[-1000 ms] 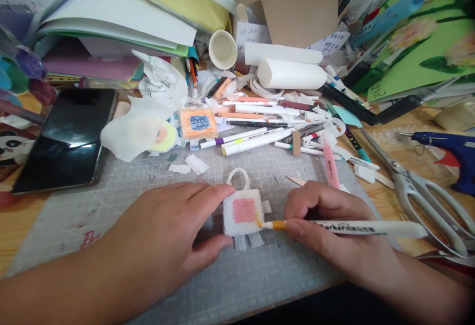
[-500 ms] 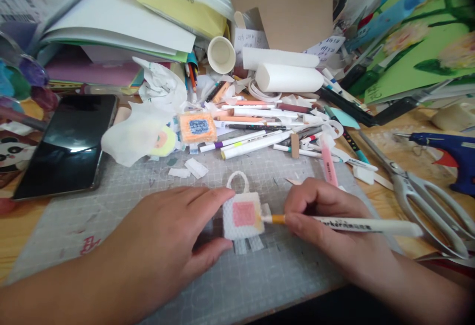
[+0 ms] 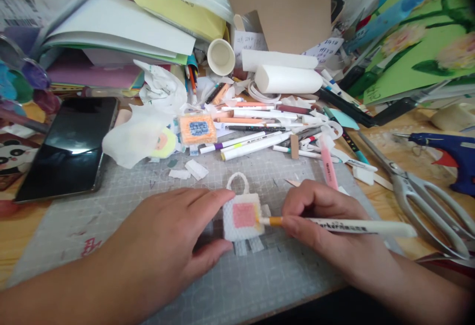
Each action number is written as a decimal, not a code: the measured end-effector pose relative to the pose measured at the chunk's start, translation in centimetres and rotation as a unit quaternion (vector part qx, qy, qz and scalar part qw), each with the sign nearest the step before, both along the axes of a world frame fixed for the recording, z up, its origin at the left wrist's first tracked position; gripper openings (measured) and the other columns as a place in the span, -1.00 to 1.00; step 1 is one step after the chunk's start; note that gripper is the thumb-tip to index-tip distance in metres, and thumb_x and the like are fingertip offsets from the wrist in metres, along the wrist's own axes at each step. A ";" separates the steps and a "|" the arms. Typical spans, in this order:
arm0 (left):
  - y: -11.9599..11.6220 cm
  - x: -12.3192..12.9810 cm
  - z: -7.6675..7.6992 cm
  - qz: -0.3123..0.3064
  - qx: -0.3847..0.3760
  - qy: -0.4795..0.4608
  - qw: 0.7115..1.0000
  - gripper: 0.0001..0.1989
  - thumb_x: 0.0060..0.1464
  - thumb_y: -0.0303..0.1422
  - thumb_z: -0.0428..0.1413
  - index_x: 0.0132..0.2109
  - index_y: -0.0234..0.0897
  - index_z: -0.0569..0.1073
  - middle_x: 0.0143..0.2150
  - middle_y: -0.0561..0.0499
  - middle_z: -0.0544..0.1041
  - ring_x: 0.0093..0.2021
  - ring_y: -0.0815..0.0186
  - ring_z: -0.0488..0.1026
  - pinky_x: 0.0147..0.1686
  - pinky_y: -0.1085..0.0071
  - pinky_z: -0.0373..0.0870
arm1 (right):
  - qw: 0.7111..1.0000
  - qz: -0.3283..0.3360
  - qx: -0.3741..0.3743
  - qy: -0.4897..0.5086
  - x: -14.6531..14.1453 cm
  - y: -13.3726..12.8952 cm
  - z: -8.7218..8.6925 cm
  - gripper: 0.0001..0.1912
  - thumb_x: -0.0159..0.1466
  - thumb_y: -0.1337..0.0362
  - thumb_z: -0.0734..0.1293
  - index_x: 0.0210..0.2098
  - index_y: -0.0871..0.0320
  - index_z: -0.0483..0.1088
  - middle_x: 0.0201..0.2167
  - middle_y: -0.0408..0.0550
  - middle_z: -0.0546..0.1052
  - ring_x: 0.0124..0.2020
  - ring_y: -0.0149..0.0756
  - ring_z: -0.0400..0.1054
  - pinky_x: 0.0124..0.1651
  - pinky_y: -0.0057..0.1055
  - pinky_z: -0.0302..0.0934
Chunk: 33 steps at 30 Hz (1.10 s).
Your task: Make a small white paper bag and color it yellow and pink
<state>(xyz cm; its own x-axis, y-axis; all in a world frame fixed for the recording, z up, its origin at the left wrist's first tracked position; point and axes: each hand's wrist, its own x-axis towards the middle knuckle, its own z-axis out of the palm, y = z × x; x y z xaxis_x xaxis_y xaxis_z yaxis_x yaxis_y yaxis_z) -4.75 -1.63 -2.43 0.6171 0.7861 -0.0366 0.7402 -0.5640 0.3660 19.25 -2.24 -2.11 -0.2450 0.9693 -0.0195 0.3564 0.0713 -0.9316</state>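
A small white textured square (image 3: 228, 226) with a pink middle and a looped handle lies on the grey cutting mat (image 3: 208, 290). My left hand (image 3: 166, 231) steadies its left side, thumb at the lower corner and forefinger at the upper one. Between the thumb and fingers of my right hand (image 3: 322, 211) is a white marker (image 3: 356, 226) with an orange-yellow collar. The marker's tip touches the square's right border, where a yellow tint shows beside the pink. Pale strips stick out below and to the right of the square.
Many markers (image 3: 252, 144) and paper scraps lie heaped behind the mat, with an orange-and-blue textured piece (image 3: 198, 128) beside them. A phone (image 3: 67, 147) lies at left. Scissors (image 3: 419, 191) and a blue glue gun (image 3: 445, 147) are at right. A paper cup (image 3: 221, 57) stands behind.
The marker tip has shifted slightly left along the square's right border, and the yellow there looks a little stronger. My left hand stays in place.
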 end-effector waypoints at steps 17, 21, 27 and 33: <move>0.1 0.2 0.0 0.009 0.001 0.001 1.000 -0.55 0.05 -0.25 0.10 0.11 -0.12 0.32 -0.02 -0.01 0.56 -0.13 0.09 0.52 -0.18 0.19 0.43 | 0.999 0.001 -0.036 0.029 0.2 0.0 -0.4 -0.84 0.16 0.28 0.33 -0.53 0.12 0.30 -0.62 -0.20 0.36 -0.59 -0.45 0.19 -0.57 -0.55 0.09; 0.1 0.1 0.2 0.010 -0.008 0.009 1.000 -0.55 0.05 -0.23 0.10 0.11 -0.12 0.33 -0.01 -0.01 0.56 -0.12 0.07 0.53 -0.18 0.18 0.44 | 0.998 -0.017 -0.043 0.043 0.2 0.0 -0.5 -0.85 0.17 0.26 0.33 -0.50 0.12 0.31 -0.61 -0.20 0.37 -0.58 -0.45 0.19 -0.56 -0.55 0.09; 0.1 0.3 0.2 0.009 -0.018 0.014 1.000 -0.55 0.05 -0.26 0.09 0.11 -0.14 0.33 -0.01 -0.01 0.56 -0.11 0.07 0.52 -0.16 0.17 0.43 | 0.997 -0.002 -0.044 0.057 0.3 -0.1 -0.9 -0.82 0.17 0.26 0.34 -0.53 0.13 0.30 -0.61 -0.21 0.36 -0.57 -0.45 0.18 -0.54 -0.54 0.08; 0.1 0.1 0.0 0.014 -0.007 0.005 1.000 -0.54 0.05 -0.24 0.11 0.12 -0.10 0.32 0.01 0.01 0.55 -0.10 0.12 0.52 -0.15 0.22 0.42 | 0.998 -0.019 -0.040 0.040 0.5 -0.2 -0.9 -0.82 0.18 0.25 0.33 -0.52 0.13 0.30 -0.62 -0.20 0.35 -0.58 -0.44 0.16 -0.55 -0.52 0.07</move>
